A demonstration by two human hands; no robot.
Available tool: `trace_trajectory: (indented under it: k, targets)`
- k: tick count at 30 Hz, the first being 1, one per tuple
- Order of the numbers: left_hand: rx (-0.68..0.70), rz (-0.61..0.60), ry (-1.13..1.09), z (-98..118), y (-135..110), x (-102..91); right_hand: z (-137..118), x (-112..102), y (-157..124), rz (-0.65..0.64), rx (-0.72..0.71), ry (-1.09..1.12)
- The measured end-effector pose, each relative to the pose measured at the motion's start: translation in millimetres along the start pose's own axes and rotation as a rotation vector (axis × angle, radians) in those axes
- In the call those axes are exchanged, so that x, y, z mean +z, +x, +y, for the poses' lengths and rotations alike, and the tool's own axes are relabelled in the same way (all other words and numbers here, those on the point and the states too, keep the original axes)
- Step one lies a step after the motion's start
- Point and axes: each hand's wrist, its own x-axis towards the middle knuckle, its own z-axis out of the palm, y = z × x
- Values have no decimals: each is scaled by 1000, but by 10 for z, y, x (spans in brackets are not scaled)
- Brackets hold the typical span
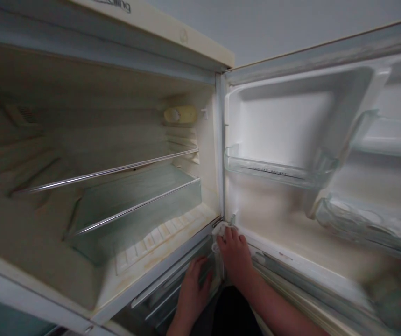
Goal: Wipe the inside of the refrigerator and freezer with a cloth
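Observation:
My right hand (pixel 235 254) presses a crumpled white cloth or tissue (pixel 221 227) against the lower hinge corner of the open fridge door (pixel 277 205). Its fingers are bent over the cloth, which sticks out around the fingertips. Just below and to the left, my left hand (pixel 193 287) hovers by the clear-fronted drawer (pixel 172 280) under the main compartment. Its fingers are loosely curved, with the thumb apart and nothing visible between them. Brownish stains mark the ribbed compartment floor (pixel 158 238) beside the hands.
Two glass shelves with shiny front trims (pixel 112 175) cross the compartment. A yellowed thermostat housing (pixel 180 115) sits on the back right. Clear door racks (pixel 270 169) line the door, a lower rack (pixel 364 221) holding whitish things. A dark-clothed knee (pixel 235 312) shows below.

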Motion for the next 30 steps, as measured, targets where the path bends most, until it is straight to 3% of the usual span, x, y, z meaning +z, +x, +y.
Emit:
trace_trajectory:
  k: [5,9,12,18,21,23,25,30]
  targets:
    - [107,65,31,485,307,-50,233,-160,-324,40,-3,-110]
    - [326,-52,119,862,554,28,535,-268,-672,46,81,-228]
    - [457,-169,157,982,653,122,850,-368,-1006,-47,143,-258]
    - [400,-235,192,1097,695,293,1692,-588,-1601,-130,342,-210]
    - [402,-226,223,1166,689,354,2163,-638,-1826,-94,223,-111]
    - [406,-210,233,1197,676,392,2403,-615,-1976,-3,73,-76]
    - [404,-189,235,1210,661,426,2529,-536,-2109,162,22,-147]
    - [413,-156,220,1167,652,456,2382,-239,-2204,595,84,-256]
